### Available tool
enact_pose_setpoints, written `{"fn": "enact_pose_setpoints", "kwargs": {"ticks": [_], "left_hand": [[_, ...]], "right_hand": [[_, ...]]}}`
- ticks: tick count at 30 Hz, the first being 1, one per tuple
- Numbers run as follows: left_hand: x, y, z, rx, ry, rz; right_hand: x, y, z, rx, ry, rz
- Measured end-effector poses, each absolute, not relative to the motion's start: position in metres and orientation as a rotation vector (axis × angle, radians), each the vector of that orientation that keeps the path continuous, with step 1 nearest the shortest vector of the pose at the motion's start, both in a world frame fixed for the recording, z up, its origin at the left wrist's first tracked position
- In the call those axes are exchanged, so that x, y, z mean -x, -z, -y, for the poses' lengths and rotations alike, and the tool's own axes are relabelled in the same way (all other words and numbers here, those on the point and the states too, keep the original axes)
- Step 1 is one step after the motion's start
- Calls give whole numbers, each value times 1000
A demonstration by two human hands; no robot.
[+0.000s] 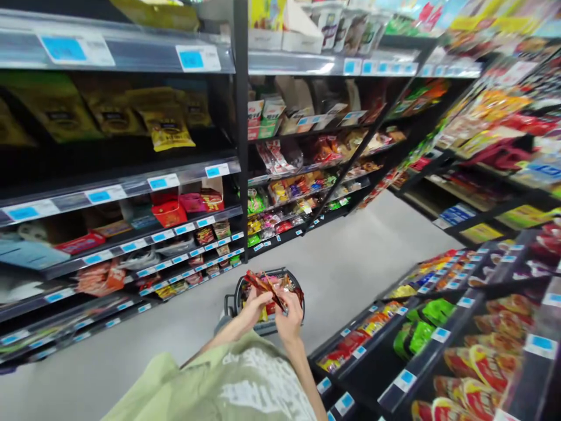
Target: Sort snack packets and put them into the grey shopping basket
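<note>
Both my hands are in front of my body, above a dark shopping basket (240, 292) filled with colourful snack packets. My left hand (255, 307) is closed on red snack packets (262, 283), which fan out from between the two hands. My right hand (289, 311) grips the same packets from the other side, fingers pinched at their lower edge. The exact number of packets and their printing are too small to make out. Part of the basket is hidden behind my hands and forearms.
Tall shelves of bagged snacks (170, 126) with blue-and-white price tags line the left. Across the aisle on the right stands a lower rack with green packs (423, 327) and red-yellow bags (486, 368). Grey floor (346, 257) runs between them.
</note>
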State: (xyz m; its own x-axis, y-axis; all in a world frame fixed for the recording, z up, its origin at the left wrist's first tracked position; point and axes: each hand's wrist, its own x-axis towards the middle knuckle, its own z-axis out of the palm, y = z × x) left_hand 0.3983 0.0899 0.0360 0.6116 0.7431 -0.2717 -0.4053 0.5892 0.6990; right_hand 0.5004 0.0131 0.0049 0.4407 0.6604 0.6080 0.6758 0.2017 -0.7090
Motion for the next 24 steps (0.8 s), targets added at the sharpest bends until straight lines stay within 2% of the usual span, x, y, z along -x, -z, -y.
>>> {"fn": "enact_pose_setpoints", "kwargs": {"ticks": [13,24], "left_hand": [[-389,-50,-112,-530,-683,-458],[-384,-47,-114,-515,-695,-406]], "right_hand": [[-508,-10,-34,1553,-24,1488],[-513,-10,-34,1409,-67,1524]]}}
